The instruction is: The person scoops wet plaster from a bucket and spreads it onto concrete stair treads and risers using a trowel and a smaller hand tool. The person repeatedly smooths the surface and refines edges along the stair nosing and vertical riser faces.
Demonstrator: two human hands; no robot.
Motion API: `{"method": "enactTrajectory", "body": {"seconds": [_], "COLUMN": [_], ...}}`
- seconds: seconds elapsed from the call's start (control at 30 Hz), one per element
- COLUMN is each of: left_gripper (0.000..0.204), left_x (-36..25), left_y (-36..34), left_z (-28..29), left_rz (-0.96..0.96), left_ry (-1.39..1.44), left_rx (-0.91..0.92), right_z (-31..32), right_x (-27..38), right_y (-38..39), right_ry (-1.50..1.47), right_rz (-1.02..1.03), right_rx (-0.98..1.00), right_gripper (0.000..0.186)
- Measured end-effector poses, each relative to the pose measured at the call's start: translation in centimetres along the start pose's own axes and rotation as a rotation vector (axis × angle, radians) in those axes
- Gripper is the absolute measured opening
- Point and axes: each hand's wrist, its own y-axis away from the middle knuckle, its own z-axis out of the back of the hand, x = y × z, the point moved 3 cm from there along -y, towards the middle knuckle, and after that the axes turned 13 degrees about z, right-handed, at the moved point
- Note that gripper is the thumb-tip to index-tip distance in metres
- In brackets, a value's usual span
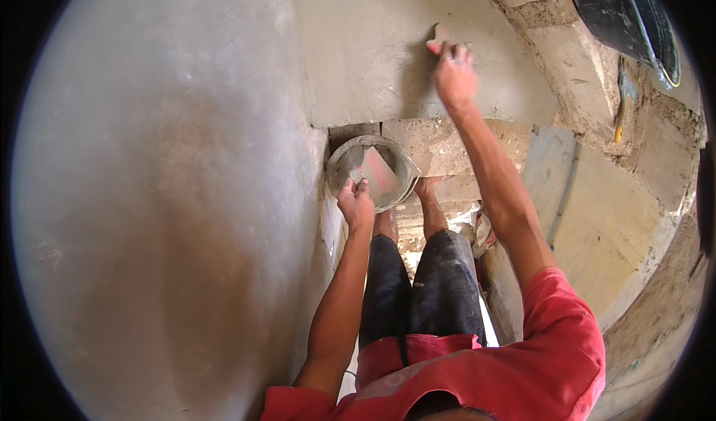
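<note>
Stretched out ahead, my right hand [456,79] is closed on a small scraper [436,42] with a pinkish-red part, against the smooth grey plastered wall [358,55]. Much of this tool is hidden by my fingers. Lower down, my left hand [356,203] is closed on the edge of a flat scraper [380,171], its face pinkish red and smeared with grey paste. That blade lies over the mouth of a round bucket [335,155], whose rim is caked with the same grey. How much paste the bucket holds is hard to tell.
Close on the left rises a broad grey plastered wall [164,160]. To the far right are a black bucket [611,11] and a tool with a yellow-orange handle [620,119], near rough stone blocks [574,70]. A pale board [597,205] leans at right. My bare feet stand by the bucket.
</note>
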Motion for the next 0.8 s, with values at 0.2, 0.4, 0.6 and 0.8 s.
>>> {"method": "enactTrajectory", "body": {"seconds": [0.2, 0.4, 0.6, 0.8], "left_gripper": [0.012, 0.015, 0.018, 0.015], "left_x": [-1.5, 0.7, 2.1, 1.9], "left_y": [0.5, 0.5, 0.0, -0.2], "left_z": [0.9, 1.4, 1.2, 1.5], "left_rz": [-0.001, 0.08, 0.01, 0.037], "left_ry": [0.022, 0.061, 0.154, 0.082], "left_rx": [-0.018, 0.008, 0.068, 0.024], "right_z": [-4.2, 1.5, 0.8, -2.6], "right_x": [10.0, 5.1, -2.6, 11.2], "right_y": [9.6, 6.7, -0.8, 7.5], "right_ry": [-0.025, -0.22, 0.057, -0.058], "right_rz": [0.38, 0.2, -0.074, 0.392], "right_rx": [0.238, -0.036, -0.277, -0.003], "right_gripper": [0.034, 0.041, 0.036, 0.049]}}
